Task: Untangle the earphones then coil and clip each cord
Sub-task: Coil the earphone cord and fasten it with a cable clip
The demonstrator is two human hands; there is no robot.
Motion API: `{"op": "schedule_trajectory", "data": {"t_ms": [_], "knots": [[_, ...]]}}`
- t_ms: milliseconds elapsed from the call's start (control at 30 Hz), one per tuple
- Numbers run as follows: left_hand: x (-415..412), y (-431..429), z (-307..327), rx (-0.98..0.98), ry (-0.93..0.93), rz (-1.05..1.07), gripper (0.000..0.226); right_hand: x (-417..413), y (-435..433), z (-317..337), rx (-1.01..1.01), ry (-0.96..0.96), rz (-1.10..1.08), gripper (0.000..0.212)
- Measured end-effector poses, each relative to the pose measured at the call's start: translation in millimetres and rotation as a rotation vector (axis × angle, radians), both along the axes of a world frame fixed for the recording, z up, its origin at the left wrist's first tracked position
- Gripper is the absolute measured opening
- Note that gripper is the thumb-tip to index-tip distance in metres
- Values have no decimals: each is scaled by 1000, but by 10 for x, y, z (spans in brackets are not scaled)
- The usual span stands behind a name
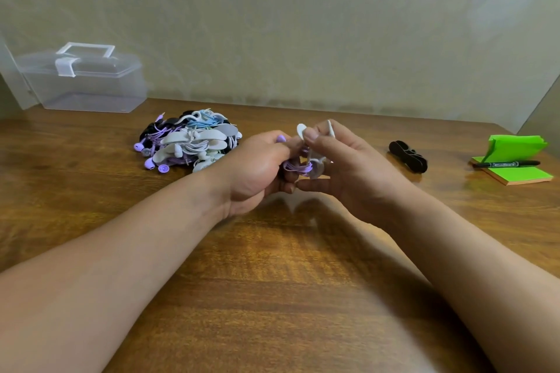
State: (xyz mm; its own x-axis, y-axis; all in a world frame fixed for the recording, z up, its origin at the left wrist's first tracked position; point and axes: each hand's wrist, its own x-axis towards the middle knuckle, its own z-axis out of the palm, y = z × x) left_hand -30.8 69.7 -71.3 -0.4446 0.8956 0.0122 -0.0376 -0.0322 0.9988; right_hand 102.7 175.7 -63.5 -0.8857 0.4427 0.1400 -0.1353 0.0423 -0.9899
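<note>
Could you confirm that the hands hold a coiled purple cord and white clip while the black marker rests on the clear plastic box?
Not quite: the head view shows the black marker resting on the green notepad, not the clear plastic box. The left hand and right hand do hold the coiled purple cord and white clip.

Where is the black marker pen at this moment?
In the head view, the black marker lies far right, on the green note pad, just right of the black clips.
</note>
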Motion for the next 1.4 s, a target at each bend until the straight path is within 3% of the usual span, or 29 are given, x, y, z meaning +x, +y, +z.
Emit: {"op": "schedule_trajectory", "data": {"t_ms": [200,300,433,600,867,1000,1100,1200,1400], "knots": [[-35,-16,-19,-28,-21,-73,17,-35,-5,-29,-12,-12,-47,9],[-37,-9,-30,-38,-29,-109,12,-48,21,-47,-34,-33,-69,20],[4,-11,-25,-33,-54,-108,20,-31,26,-34,-28,-45,-39,30],[63,3,-42,-51,37,-48,19,-44,20,-50,40,-74,-57,25],[21,-7,1,-9,35,-8,25,81,10,18,506,-207,-132,25],[34,-22,-1,-17,52,-21,25,104,29,58,527,-239,-115,20],[36,-13,-14,-56,217,27,25,81,17,42,554,-287,-113,17],[20,-12,-21,-97,391,68,21,36,-13,42,610,-320,-125,28],[5,-78,26,-97,329,11,19,73,3,47,734,-358,-107,26]]}}
